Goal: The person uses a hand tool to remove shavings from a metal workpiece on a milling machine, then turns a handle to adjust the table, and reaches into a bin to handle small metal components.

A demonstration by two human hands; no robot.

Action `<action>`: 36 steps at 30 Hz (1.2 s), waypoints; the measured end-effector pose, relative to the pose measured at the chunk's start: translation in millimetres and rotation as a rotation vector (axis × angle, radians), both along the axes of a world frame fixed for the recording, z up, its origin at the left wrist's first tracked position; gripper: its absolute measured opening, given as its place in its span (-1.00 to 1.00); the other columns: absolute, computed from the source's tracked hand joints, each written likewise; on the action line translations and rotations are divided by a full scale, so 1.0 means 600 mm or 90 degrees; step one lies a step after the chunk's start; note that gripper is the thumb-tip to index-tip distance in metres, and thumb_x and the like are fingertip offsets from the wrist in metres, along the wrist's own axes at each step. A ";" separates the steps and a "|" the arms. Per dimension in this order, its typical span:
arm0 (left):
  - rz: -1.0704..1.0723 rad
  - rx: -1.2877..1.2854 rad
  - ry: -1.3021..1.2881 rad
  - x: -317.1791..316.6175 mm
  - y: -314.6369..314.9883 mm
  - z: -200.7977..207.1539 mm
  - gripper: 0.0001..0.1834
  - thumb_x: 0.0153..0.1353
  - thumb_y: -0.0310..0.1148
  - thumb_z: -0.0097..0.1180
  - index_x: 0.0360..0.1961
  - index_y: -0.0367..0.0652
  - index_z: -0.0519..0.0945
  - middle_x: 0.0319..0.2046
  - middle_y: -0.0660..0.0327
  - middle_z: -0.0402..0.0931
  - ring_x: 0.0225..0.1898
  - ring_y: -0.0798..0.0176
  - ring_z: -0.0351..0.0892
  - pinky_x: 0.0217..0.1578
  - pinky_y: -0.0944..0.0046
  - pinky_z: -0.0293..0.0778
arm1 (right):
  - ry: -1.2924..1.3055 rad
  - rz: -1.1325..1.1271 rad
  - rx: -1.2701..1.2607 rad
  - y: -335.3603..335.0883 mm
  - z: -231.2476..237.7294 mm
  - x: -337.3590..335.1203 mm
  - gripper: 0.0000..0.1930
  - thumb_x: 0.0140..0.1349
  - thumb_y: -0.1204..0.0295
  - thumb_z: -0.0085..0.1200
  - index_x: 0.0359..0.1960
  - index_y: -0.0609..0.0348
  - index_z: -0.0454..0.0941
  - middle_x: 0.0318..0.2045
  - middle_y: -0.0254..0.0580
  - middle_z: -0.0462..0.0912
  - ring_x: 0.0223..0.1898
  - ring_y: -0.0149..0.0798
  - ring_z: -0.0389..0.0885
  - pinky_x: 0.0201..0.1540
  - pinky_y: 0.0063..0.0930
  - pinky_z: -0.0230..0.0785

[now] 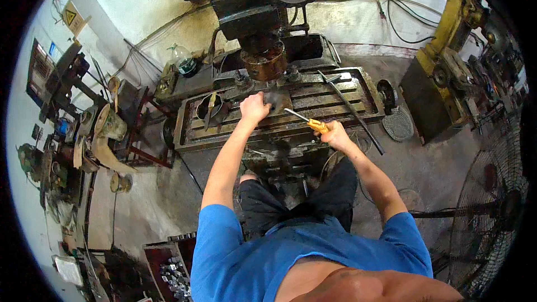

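Note:
My left hand (255,107) is closed at a metal block (279,100) on the slotted machine table (330,113). What its fingers hold, if anything, is hidden. In my right hand (334,135) is a yellow-handled air blow gun (316,126), its thin metal tube angled left toward the block. Just above the block hangs the machine's round brownish cutter head (263,62). Left of my left hand stands a round dark pot (219,113), with a flat-handled brush (210,106) resting across it.
A long metal bar (358,114) lies diagonally over the table and overhangs its front edge. A large fan (492,207) stands at right, beside a yellow machine (428,84). Left is a cluttered bench with a bucket (112,123). Small metal parts (175,279) fill a bin at lower left.

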State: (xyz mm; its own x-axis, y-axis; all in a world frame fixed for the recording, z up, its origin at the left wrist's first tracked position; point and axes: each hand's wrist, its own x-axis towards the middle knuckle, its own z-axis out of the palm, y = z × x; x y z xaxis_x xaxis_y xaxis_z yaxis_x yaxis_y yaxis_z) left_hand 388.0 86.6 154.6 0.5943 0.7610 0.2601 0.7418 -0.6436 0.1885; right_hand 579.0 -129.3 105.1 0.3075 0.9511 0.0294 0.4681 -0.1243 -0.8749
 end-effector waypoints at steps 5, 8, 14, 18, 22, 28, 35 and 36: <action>-0.077 -0.023 -0.012 -0.023 0.010 -0.002 -0.76 -0.12 -0.29 0.11 -0.36 -0.12 0.52 -0.43 0.04 0.53 -0.31 -0.01 0.52 -0.30 0.05 0.44 | -0.207 -0.167 -0.150 0.009 -0.070 -0.005 -0.66 -0.26 0.28 0.10 -0.48 0.32 0.57 -0.55 0.19 0.52 -0.42 0.10 0.54 -0.35 -0.21 0.37; -0.091 -0.021 -0.040 -0.021 0.021 -0.016 -0.77 -0.09 -0.33 0.09 -0.34 -0.11 0.53 -0.40 0.04 0.53 -0.29 -0.01 0.52 -0.28 0.05 0.43 | -0.187 -0.181 -0.167 -0.002 -0.062 -0.017 -0.64 -0.30 0.34 0.02 -0.47 0.38 0.54 -0.48 0.26 0.53 -0.32 0.18 0.52 -0.19 -0.18 0.37; -0.098 -0.018 -0.077 0.026 0.032 -0.020 -0.75 -0.04 -0.33 0.07 -0.27 -0.09 0.53 -0.38 0.02 0.52 -0.30 -0.01 0.52 -0.29 0.06 0.43 | -0.173 -0.097 -0.173 -0.064 -0.016 -0.023 -0.64 -0.35 0.34 -0.01 -0.48 0.33 0.56 -0.53 0.17 0.54 -0.39 0.16 0.53 -0.26 -0.22 0.39; -0.102 0.017 -0.098 0.050 0.045 -0.039 -0.77 -0.04 -0.34 0.09 -0.29 -0.10 0.54 -0.38 0.05 0.53 -0.32 -0.01 0.52 -0.32 0.06 0.43 | -0.180 -0.121 -0.121 -0.099 0.002 -0.009 -0.60 -0.33 0.37 0.02 -0.34 0.26 0.58 -0.48 0.05 0.59 -0.38 -0.01 0.58 -0.24 -0.35 0.42; -0.048 0.023 -0.138 0.051 0.044 -0.042 -0.72 -0.05 -0.29 0.12 -0.27 -0.12 0.51 -0.43 0.02 0.53 -0.35 -0.04 0.52 -0.35 0.03 0.43 | -0.106 -0.097 -0.048 -0.119 0.110 0.018 -0.67 -0.27 0.51 0.03 -0.34 0.26 0.57 -0.54 -0.09 0.60 -0.48 -0.24 0.59 -0.38 -0.46 0.41; 0.065 -0.052 -0.167 0.049 0.072 -0.049 -0.70 -0.11 -0.23 0.17 -0.39 -0.21 0.55 -0.49 0.00 0.53 -0.37 -0.04 0.54 -0.35 0.05 0.45 | -0.354 -0.225 0.518 -0.036 0.457 0.198 -0.52 -0.12 0.62 -0.11 -0.04 0.37 0.36 -0.05 0.01 0.43 0.02 -0.09 0.40 0.08 -0.25 0.22; 0.107 -0.148 -0.145 0.067 0.086 -0.042 -0.62 -0.18 -0.13 0.25 -0.49 -0.27 0.57 -0.45 -0.02 0.54 -0.35 -0.01 0.54 -0.31 0.09 0.46 | 0.013 -0.032 0.814 -0.044 0.641 0.149 -0.36 -0.03 0.13 -0.01 0.02 0.37 0.25 0.02 0.11 0.35 0.12 0.06 0.26 0.23 -0.07 -0.05; 0.105 -0.140 -0.159 0.070 0.088 -0.041 -0.62 -0.18 -0.13 0.25 -0.51 -0.28 0.57 -0.45 -0.02 0.54 -0.35 -0.01 0.54 -0.32 0.09 0.46 | -0.032 0.089 0.827 -0.062 0.607 0.153 -0.37 -0.07 0.08 0.06 -0.07 0.35 0.30 -0.03 0.15 0.38 0.09 0.10 0.29 0.20 -0.04 0.01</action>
